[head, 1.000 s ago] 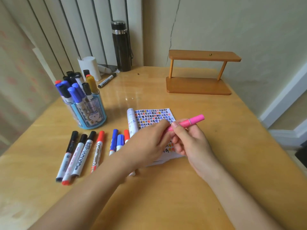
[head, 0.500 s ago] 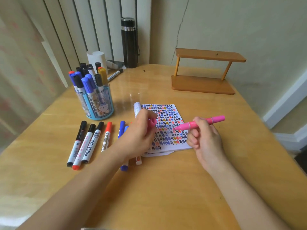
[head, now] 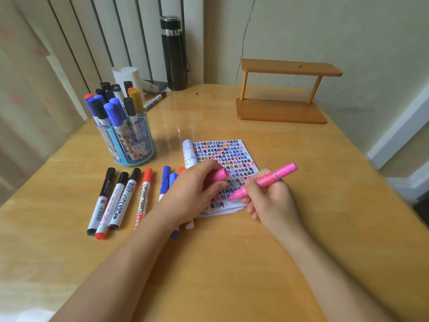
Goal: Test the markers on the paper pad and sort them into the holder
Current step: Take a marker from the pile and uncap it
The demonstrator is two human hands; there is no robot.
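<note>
Since the frame 1 s back, both hands have drawn apart. The pink cap [head: 220,175] has come off and sits pinched in the curled fingers of the left hand [head: 192,194], and the right hand [head: 272,201] has swung the uncapped pink marker [head: 271,178] down so that its tip points at the paper pad [head: 234,154].

Right hand: thumb and fingers wrapped round the barrel in a writing grip, tip toward the left hand, rear end angled up and away to the right. Whether the tip already touches the sheet cannot be told from where I stand.

Pad: lies between and just beyond the 2 hands. Its open page is almost filled with small hash marks in blue, black, red and orange, and the left hand covers its near-left part.

Step in hand, as I judge it: make 1 test mark. To do it well:
- Aim for the bare strip of paper at the near edge, just ahead of the right fingers, so that pink ink reads against white.
- Let the left hand steady the pad so that the thin sheets do not slide.
- Use a short, light stroke.
- Keep the cap in the left hand for recapping.

Holder [head: 137,149]: blue and already crowded with markers, it stands beyond the left hand. A row of 4 capped markers [head: 120,198] lies to that hand's left, with more markers partly under it.
</note>
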